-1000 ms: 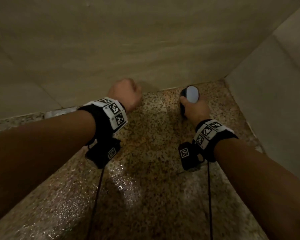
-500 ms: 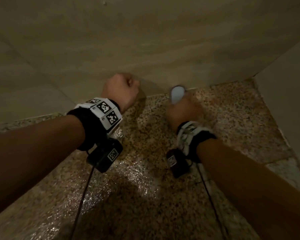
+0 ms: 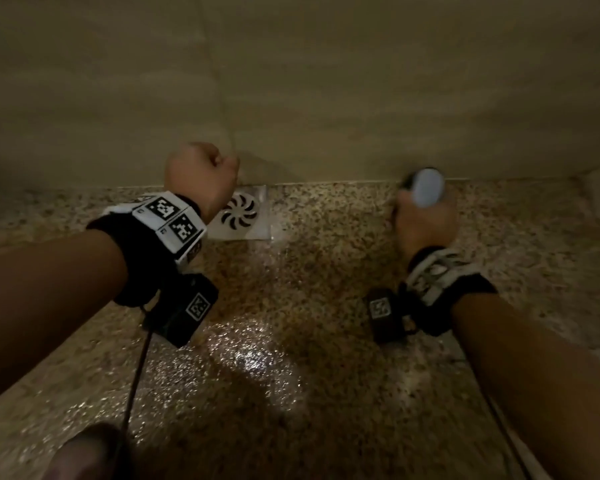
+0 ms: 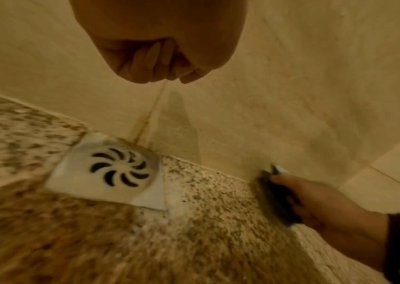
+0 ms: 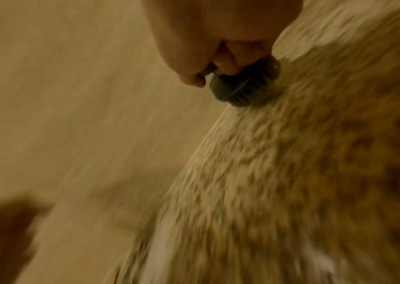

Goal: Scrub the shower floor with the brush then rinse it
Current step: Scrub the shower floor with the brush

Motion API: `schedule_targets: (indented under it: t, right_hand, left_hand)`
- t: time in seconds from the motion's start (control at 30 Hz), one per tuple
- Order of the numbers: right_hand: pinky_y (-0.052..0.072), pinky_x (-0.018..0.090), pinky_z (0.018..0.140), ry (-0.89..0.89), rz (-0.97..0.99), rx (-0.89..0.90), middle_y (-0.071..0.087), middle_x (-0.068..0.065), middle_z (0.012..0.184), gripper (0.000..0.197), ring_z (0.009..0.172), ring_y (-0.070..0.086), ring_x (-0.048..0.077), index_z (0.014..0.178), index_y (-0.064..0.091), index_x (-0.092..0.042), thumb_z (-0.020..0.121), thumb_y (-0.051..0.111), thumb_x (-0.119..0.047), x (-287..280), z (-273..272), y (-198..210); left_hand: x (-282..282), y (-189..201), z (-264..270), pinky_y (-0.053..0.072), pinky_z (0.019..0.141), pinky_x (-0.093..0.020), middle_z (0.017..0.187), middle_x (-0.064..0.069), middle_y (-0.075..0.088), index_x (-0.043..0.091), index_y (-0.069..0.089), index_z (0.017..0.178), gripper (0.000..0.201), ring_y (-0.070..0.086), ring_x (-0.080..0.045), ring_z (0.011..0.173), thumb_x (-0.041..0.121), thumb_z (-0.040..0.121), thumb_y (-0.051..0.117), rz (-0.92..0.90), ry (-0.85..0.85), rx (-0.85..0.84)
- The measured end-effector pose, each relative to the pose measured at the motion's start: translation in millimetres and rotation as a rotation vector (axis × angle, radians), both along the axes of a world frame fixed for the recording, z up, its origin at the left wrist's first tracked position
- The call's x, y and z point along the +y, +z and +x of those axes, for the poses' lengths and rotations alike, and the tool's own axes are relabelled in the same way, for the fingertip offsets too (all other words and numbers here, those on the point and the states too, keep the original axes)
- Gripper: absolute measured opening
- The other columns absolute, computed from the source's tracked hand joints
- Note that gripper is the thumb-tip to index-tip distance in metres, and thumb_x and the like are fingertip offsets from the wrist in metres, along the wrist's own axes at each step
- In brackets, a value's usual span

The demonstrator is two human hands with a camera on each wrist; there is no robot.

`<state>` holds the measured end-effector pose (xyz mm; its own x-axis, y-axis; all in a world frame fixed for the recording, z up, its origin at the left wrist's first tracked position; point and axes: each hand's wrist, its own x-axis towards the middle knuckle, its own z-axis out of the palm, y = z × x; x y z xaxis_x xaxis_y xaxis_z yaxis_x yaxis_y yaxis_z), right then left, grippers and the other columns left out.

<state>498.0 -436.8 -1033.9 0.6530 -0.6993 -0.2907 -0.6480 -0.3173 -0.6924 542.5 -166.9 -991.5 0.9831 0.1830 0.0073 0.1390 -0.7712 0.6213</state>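
While the right hand (image 3: 425, 220) grips the brush (image 5: 247, 86), bristles sit on the speckled shower floor (image 3: 309, 289) by the wall (image 3: 326, 81). Left hand (image 3: 201, 176) is an empty fist above the drain (image 4: 116, 169)

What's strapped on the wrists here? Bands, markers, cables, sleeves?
Both forearms are bare, no sleeves. Each wrist carries a black wristband with white panels printed with black square fiducial markers. A black camera box with its own marker hangs under the left wrist, a second camera box under the right. A thin dark cable trails from the left box.
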Motion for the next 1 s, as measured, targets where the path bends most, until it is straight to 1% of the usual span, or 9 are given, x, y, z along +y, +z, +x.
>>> schedule_targets:
  t: [0.1, 0.23, 0.3, 0.37, 0.5, 0.63, 0.8, 0.9, 1.0]
  right_hand:
    - [0.045, 0.041, 0.098, 0.029, 0.044, 0.087, 0.049, 0.011, 0.140, 0.067, 0.119, 0.052, 0.031, 0.142, 0.039, -0.012, 0.086, 0.062, -0.043, 13.1, 0.0, -2.8]
    - [0.042, 0.029, 0.081, 0.192, 0.209, 0.050, 0.053, 0.007, 0.130, 0.068, 0.109, 0.056, 0.027, 0.145, 0.030, -0.017, 0.088, 0.065, -0.030, 80.2, 4.7, -2.6]
    - [0.044, 0.030, 0.081, 0.303, 0.249, 0.077, 0.054, 0.007, 0.129, 0.069, 0.104, 0.055, 0.025, 0.144, 0.031, -0.019, 0.087, 0.068, -0.030, 92.9, 4.2, 0.7]
    - [0.047, 0.034, 0.086, 0.368, 0.264, 0.097, 0.053, 0.005, 0.132, 0.069, 0.110, 0.054, 0.025, 0.143, 0.037, -0.020, 0.084, 0.071, -0.033, 86.1, -1.2, 2.4]
    - [0.044, 0.031, 0.088, 0.043, 0.093, -0.057, 0.052, 0.006, 0.134, 0.071, 0.118, 0.053, 0.029, 0.143, 0.039, -0.019, 0.083, 0.071, -0.038, 31.7, -20.7, 10.3]
    - [0.042, 0.046, 0.103, -0.109, 0.018, 0.116, 0.040, 0.011, 0.149, 0.079, 0.128, 0.045, 0.037, 0.152, 0.024, -0.019, 0.088, 0.064, -0.044, -4.6, -37.0, 8.9]
    - [0.039, 0.027, 0.079, 0.182, -0.005, 0.061, 0.055, 0.009, 0.131, 0.068, 0.113, 0.056, 0.029, 0.147, 0.030, -0.021, 0.090, 0.062, -0.039, 91.4, -18.1, -1.3]
    - [0.042, 0.028, 0.079, 0.309, 0.178, 0.060, 0.054, 0.010, 0.133, 0.069, 0.115, 0.056, 0.031, 0.148, 0.026, -0.021, 0.091, 0.062, -0.037, 152.4, -0.7, -1.9]
    - [0.041, 0.026, 0.077, 0.267, 0.266, 0.012, 0.055, 0.009, 0.131, 0.067, 0.112, 0.057, 0.029, 0.143, 0.034, -0.017, 0.088, 0.066, -0.038, 165.6, 3.1, -3.8]
  left_hand:
    - [7.1, -1.4, 1.4, 0.029, 0.057, -0.028, 0.049, -0.006, 0.033, 0.012, 0.034, 0.053, 0.040, 0.037, -0.026, 0.056, 0.024, 0.086, 0.054, -0.015, 0.034, 0.027]
    - [-3.1, 0.3, 4.4, 0.028, 0.056, -0.026, 0.051, -0.006, 0.035, 0.012, 0.035, 0.054, 0.039, 0.042, -0.025, 0.060, 0.023, 0.086, 0.053, -0.033, 0.008, 0.039]
    - [-6.0, -0.7, 1.1, 0.029, 0.058, -0.026, 0.052, -0.006, 0.037, 0.012, 0.034, 0.053, 0.041, 0.045, -0.026, 0.062, 0.025, 0.088, 0.053, -0.021, -0.018, 0.057]
    - [-5.2, -3.4, -3.7, 0.030, 0.059, -0.026, 0.053, -0.008, 0.038, 0.011, 0.036, 0.055, 0.041, 0.046, -0.027, 0.064, 0.025, 0.089, 0.052, -0.015, -0.038, 0.076]
    - [7.4, -5.1, -4.5, 0.034, 0.061, -0.027, 0.065, -0.015, 0.045, 0.007, 0.047, 0.065, 0.032, 0.046, -0.026, 0.065, 0.026, 0.089, 0.053, -0.008, -0.037, 0.094]
    - [21.3, -1.3, 2.5, 0.035, 0.062, -0.027, 0.065, -0.015, 0.046, 0.009, 0.045, 0.061, 0.033, 0.048, -0.027, 0.066, 0.026, 0.088, 0.054, -0.005, -0.030, 0.085]
    - [20.4, -6.9, 5.5, 0.033, 0.059, -0.027, 0.057, -0.010, 0.038, 0.010, 0.038, 0.057, 0.039, 0.043, -0.025, 0.063, 0.026, 0.089, 0.053, -0.041, -0.065, 0.112]
    - [13.6, -12.2, 2.9, 0.032, 0.058, -0.027, 0.053, -0.006, 0.029, 0.014, 0.029, 0.054, 0.044, 0.038, -0.025, 0.060, 0.023, 0.090, 0.052, -0.049, -0.109, 0.138]
    - [10.8, -16.5, -0.3, 0.030, 0.057, -0.027, 0.051, -0.006, 0.027, 0.013, 0.026, 0.053, 0.044, 0.033, -0.025, 0.057, 0.019, 0.090, 0.050, -0.055, -0.154, 0.142]
